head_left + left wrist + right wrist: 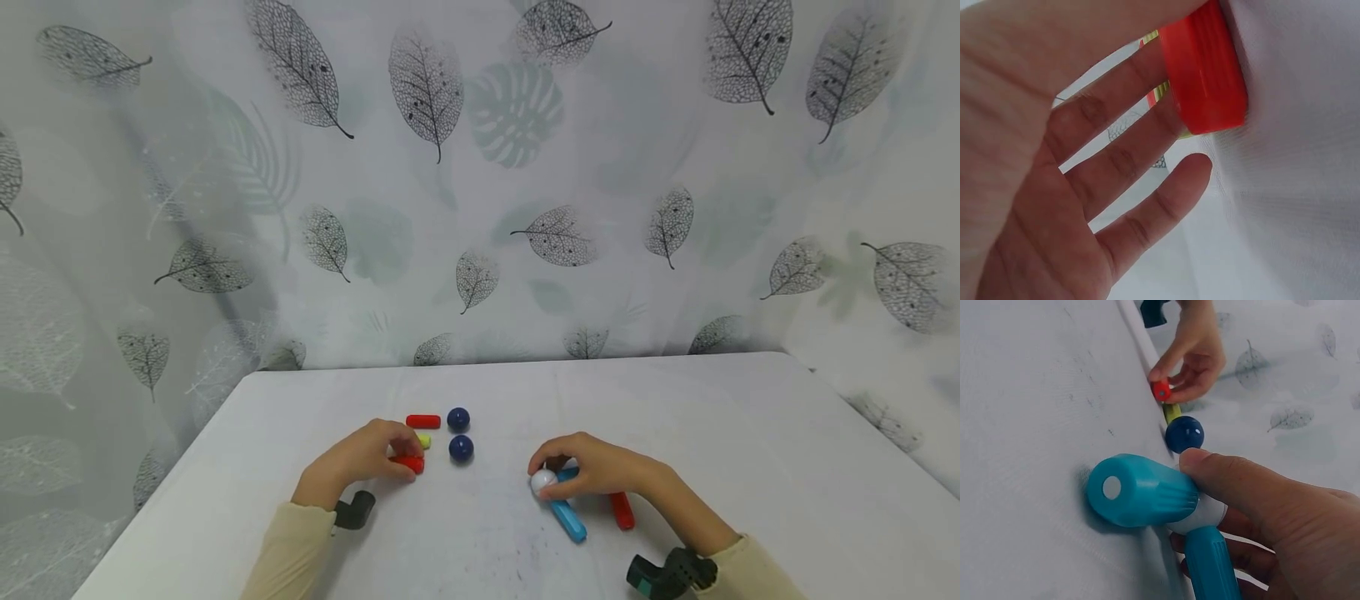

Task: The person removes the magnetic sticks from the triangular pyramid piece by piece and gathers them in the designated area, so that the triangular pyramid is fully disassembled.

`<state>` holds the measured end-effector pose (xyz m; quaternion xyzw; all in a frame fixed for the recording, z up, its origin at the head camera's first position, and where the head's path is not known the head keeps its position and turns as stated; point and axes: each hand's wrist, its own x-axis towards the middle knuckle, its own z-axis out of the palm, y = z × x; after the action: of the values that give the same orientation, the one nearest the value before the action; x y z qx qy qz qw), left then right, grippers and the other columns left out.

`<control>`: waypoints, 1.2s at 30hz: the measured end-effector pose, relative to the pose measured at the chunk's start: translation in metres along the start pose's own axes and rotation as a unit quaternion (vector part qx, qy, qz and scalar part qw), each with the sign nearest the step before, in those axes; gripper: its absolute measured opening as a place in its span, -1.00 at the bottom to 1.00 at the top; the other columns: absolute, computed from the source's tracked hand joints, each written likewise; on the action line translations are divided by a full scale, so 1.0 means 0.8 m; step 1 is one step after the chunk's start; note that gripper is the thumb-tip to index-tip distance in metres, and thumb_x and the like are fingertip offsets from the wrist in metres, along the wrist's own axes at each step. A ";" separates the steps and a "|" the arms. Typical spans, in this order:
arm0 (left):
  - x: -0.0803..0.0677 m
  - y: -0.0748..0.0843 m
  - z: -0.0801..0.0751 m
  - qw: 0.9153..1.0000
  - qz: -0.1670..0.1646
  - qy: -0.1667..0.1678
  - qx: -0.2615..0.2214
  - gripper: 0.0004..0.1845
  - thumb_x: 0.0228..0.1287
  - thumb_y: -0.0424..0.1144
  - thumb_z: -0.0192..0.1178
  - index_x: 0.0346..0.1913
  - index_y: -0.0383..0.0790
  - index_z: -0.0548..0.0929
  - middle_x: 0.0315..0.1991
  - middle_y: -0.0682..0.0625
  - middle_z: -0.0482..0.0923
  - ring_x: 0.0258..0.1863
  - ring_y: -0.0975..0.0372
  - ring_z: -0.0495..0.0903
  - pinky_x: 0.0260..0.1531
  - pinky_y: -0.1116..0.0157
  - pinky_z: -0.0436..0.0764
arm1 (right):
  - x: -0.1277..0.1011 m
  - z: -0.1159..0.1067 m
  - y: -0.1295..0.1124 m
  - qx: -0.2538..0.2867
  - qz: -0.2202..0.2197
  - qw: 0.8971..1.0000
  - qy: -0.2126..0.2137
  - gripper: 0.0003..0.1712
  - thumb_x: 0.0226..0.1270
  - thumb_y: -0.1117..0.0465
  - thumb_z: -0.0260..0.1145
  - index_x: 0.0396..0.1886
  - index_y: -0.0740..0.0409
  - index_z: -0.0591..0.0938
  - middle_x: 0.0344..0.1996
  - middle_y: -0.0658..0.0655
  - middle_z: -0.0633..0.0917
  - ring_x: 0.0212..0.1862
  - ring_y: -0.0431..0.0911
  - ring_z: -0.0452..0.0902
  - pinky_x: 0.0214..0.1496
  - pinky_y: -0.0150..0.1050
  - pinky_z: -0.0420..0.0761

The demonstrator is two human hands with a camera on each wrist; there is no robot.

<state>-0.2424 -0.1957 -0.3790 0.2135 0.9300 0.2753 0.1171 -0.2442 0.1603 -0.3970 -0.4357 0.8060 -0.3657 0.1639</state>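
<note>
While a leaf-print curtain (480,167) hangs behind the white bench (750,433), a person works small magnetic-looking building pieces with both hands. The left hand (360,462) pinches a red rod (408,463) between thumb and fingers (1147,81) at the bench surface, a yellow rod (424,440) just beyond it. The right hand (600,471) curls round a white ball (543,480), thumb on top, with two blue rods (1141,490) meeting at the ball; one rod (567,518) lies toward the person. A red rod (622,510) lies just beside that hand, under the wrist. Further back sit another red rod (423,421) and two dark blue balls (459,433), near each other.

The pieces look like light, stiff, smooth plastic, the balls apt to roll or slip; the rods seem best taken across their ribbed middle, the ball-and-rod joint held at the ball so it does not come apart.
</note>
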 end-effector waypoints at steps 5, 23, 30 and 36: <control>0.000 0.000 0.000 1.000 0.008 0.008 -0.001 -0.74 0.02 -0.26 0.50 -0.21 -0.09 0.69 -0.31 0.15 0.61 -0.26 0.24 0.53 -0.17 0.24 0.58 | -0.003 -0.003 -0.002 0.000 -0.005 1.000 0.006 -0.59 0.39 0.07 0.29 0.11 0.20 0.57 -0.03 0.11 0.66 -0.09 -0.24 0.52 0.06 -0.28 0.58; 0.001 0.023 -0.002 0.994 0.077 0.080 0.011 -0.76 0.17 -0.03 0.39 -0.26 -0.11 0.69 -0.38 0.21 0.57 -0.27 0.22 0.56 -0.27 0.33 0.56 | -0.017 -0.024 -0.009 -0.054 0.040 0.998 -0.013 -0.78 0.19 0.29 0.42 -0.16 0.08 0.66 -0.25 -0.07 0.63 -0.23 -0.25 0.47 -0.12 -0.34 0.60; 0.000 0.035 -0.002 0.989 0.115 0.085 0.028 -0.81 0.18 -0.05 0.38 -0.30 -0.07 0.68 -0.39 0.22 0.56 -0.31 0.24 0.56 -0.24 0.28 0.58 | -0.010 -0.014 -0.009 -0.090 0.004 0.996 -0.020 -0.77 0.24 0.24 0.41 -0.09 0.04 0.69 -0.16 -0.12 0.65 -0.10 -0.30 0.49 0.04 -0.32 0.56; 0.002 0.041 0.003 0.988 0.133 0.077 0.028 -0.81 0.18 -0.07 0.38 -0.30 -0.10 0.67 -0.39 0.22 0.55 -0.31 0.25 0.56 -0.24 0.29 0.57 | -0.014 -0.021 -0.016 -0.145 0.041 0.988 0.036 -0.66 0.14 0.13 0.49 -0.07 0.01 0.68 -0.05 -0.05 0.60 0.06 -0.10 0.41 0.11 -0.11 0.52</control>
<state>-0.2321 -0.1686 -0.3627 0.3169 0.9068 0.2782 0.0020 -0.2402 0.1727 -0.3765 -0.4085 0.8727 -0.2535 0.0851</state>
